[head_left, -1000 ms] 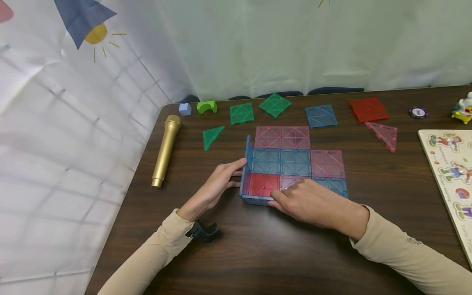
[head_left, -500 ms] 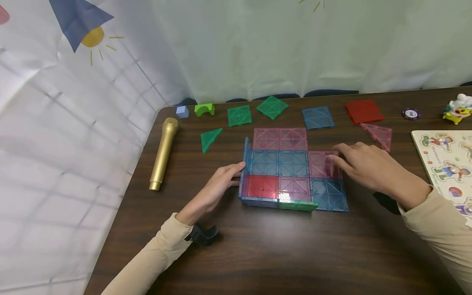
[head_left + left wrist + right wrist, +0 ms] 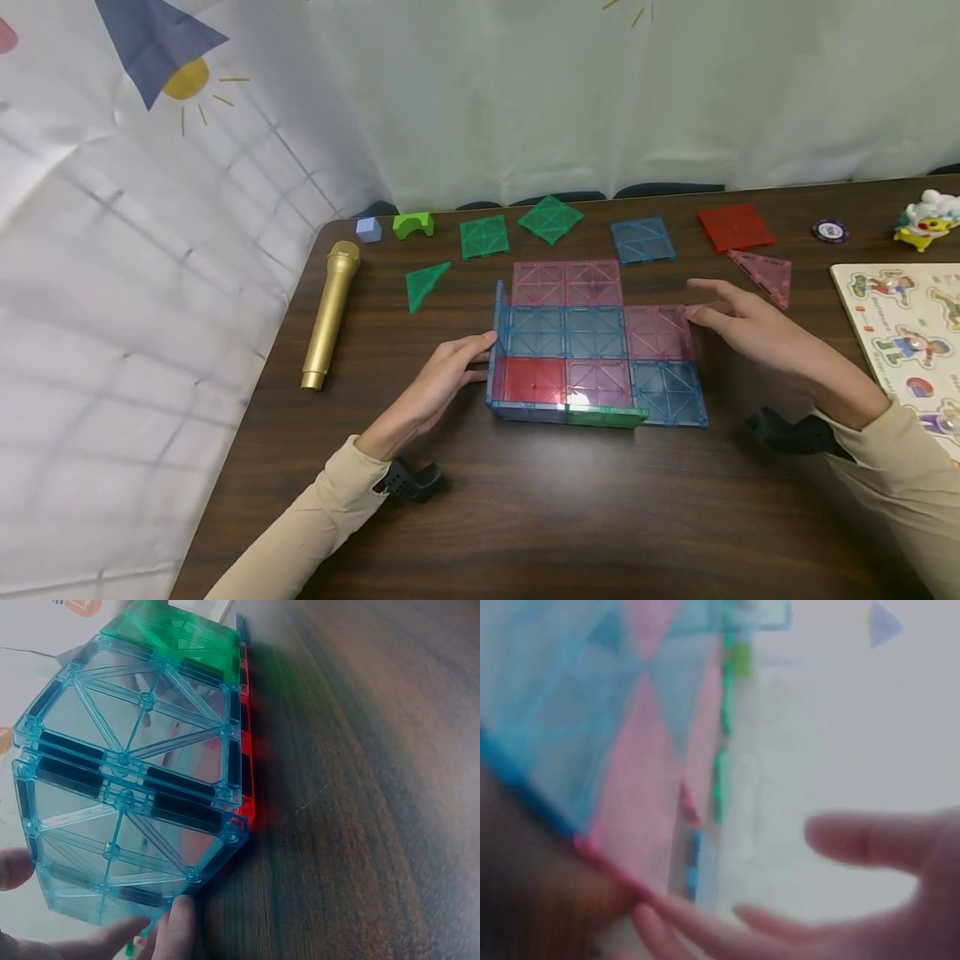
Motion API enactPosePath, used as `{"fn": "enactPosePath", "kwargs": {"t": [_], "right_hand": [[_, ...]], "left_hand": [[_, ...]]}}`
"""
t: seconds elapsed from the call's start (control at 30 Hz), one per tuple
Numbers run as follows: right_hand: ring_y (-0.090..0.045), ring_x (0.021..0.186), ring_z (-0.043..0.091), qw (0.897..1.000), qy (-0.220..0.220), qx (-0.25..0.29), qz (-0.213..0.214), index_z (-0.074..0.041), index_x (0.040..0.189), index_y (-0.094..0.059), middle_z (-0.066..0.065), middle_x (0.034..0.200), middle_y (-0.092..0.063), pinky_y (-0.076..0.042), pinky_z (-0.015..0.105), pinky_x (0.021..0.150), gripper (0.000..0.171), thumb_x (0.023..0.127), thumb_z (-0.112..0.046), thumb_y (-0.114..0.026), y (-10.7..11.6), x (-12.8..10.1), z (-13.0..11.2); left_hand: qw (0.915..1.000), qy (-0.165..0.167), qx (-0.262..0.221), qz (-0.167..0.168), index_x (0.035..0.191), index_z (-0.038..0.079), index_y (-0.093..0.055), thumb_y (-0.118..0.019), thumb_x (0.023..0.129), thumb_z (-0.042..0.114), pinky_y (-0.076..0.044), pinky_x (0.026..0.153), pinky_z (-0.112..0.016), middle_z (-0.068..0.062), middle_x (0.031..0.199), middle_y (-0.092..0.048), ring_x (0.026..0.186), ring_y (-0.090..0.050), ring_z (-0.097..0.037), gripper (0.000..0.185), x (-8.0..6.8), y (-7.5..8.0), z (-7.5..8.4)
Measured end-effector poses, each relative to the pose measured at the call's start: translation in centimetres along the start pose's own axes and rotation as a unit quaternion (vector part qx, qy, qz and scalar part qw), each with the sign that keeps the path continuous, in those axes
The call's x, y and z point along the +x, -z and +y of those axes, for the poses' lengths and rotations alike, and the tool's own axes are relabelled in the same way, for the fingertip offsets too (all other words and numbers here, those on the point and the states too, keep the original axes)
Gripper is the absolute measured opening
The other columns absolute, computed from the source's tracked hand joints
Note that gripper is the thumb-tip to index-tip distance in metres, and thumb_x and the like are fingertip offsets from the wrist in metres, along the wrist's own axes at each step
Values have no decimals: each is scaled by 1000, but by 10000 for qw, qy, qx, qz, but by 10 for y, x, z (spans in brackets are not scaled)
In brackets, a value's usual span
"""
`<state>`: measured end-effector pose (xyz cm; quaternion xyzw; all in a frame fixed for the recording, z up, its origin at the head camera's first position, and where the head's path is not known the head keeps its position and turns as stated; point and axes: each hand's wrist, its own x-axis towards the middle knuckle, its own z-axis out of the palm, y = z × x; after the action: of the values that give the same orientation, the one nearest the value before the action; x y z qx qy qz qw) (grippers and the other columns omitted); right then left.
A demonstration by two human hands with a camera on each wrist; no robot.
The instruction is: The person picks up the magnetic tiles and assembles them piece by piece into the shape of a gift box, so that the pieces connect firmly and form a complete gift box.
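Note:
Translucent magnetic tiles form a flat patch, with a red tile (image 3: 534, 380) at the front left and a blue tile (image 3: 669, 393) at the front right. Blue tiles (image 3: 498, 350) stand upright along its left side. A blue tile (image 3: 528, 412) and a green tile (image 3: 606, 419) stand along the front. My left hand (image 3: 438, 385) touches the outside of the left blue wall, thumb near its top and fingers (image 3: 178, 926) lower down. My right hand (image 3: 776, 337), fingers extended and thumb apart, is at the right edge of the pink tile (image 3: 658, 332); the right wrist view is blurred.
Loose tiles lie behind the patch: green squares (image 3: 483, 237), a blue square (image 3: 642, 241), a red square (image 3: 735, 227) and a pink triangle (image 3: 767, 277). A green triangle (image 3: 423, 286) and gold microphone (image 3: 330, 317) lie left. A picture board (image 3: 862, 292) lies right.
My right hand has left the front wall, uncovering the upright green tile, and moved right and back to the pink tile's outer edge. My left hand stays at the left wall.

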<state>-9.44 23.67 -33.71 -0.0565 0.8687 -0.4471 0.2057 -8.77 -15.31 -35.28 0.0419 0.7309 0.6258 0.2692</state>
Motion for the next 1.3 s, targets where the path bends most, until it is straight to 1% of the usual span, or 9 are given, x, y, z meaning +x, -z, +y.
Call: {"fn": "enactPosePath", "kwargs": {"t": [0.1, 0.2, 0.33, 0.43, 0.63, 0.93, 1.1, 1.2, 1.3], "right_hand": [[-44, 139, 46, 9973, -199, 702, -75, 8, 163, -11, 40, 156, -33, -46, 47, 108, 62, 115, -26, -30, 5, 2, 1], [-60, 122, 18, 9929, -168, 1176, -61, 10, 162, -10, 40, 157, -31, -52, 24, 92, 61, 116, -25, -27, 4, 4, 3], [-60, 101, -8, 9878, 14, 1551, 143, 11, 161, -12, 37, 154, -31, -58, 22, 81, 61, 115, -23, -33, 0, 5, 1], [-61, 98, -7, 9898, 209, 1381, 282, 11, 160, -19, 31, 147, -39, -60, 24, 78, 59, 114, -19, -39, -3, 6, -3], [-64, 85, 2, 9981, 492, 29, 362, 7, 159, -31, 29, 133, -52, -58, 24, 69, 60, 108, -13, -56, -12, 13, -20], [-63, 80, 16, 9945, 905, -330, 418, 4, 152, -38, 20, 114, -55, -59, 32, 60, 55, 104, -5, -61, -25, 18, -35], [-67, 90, 26, 9955, 761, -382, 415, 1, 152, -40, 23, 124, -59, -58, 34, 75, 50, 111, -23, -53, -23, 23, -31], [-60, 114, 38, 9976, 595, -62, 343, 0, 156, -36, 27, 139, -53, -52, 48, 96, 54, 114, -34, -41, -21, 30, -24], [-44, 136, 47, 9978, 421, 451, 223, 0, 161, -29, 31, 154, -39, -37, 65, 112, 60, 115, -38, -33, -17, 38, -18]], "left_hand": [[10000, 0, -34, 35, 152, -9, -44, -44, 113, 36, -40, 117, -50, -21, 155, -47, 142, -46, -34, 60, -1, 1, -1], [10000, 6, -60, 50, 152, -9, -44, -44, 113, 35, -41, 117, -50, -21, 154, -47, 142, -46, -34, 59, -1, 2, -2], [10000, -5, -97, 12, 152, -8, -45, -44, 113, 36, -40, 117, -50, -21, 154, -48, 142, -47, -34, 59, 0, 2, -2], [9999, -21, -121, -25, 152, -8, -45, -45, 112, 36, -40, 117, -50, -21, 154, -48, 142, -47, -33, 59, 0, 1, -2], [9998, -59, -93, -154, 149, -9, -47, -46, 112, 33, -44, 114, -48, -21, 150, -51, 138, -50, -34, 56, -1, -6, -1], [9998, -82, 21, -166, 149, -11, -45, -47, 111, 31, -46, 113, -48, -23, 148, -52, 136, -53, -36, 56, -1, -14, 0], [9998, -90, -50, -190, 149, -10, -44, -47, 111, 31, -46, 113, -47, -23, 150, -50, 138, -51, -35, 56, -1, -15, -1], [9996, -96, -66, -263, 150, -9, -43, -46, 112, 31, -47, 113, -46, -23, 151, -48, 138, -50, -35, 55, 1, -18, -1], [9995, -49, -1, -311, 151, -9, -42, -44, 113, 32, -48, 112, -44, -22, 152, -46, 139, -49, -34, 56, 2, -21, 0]]}}
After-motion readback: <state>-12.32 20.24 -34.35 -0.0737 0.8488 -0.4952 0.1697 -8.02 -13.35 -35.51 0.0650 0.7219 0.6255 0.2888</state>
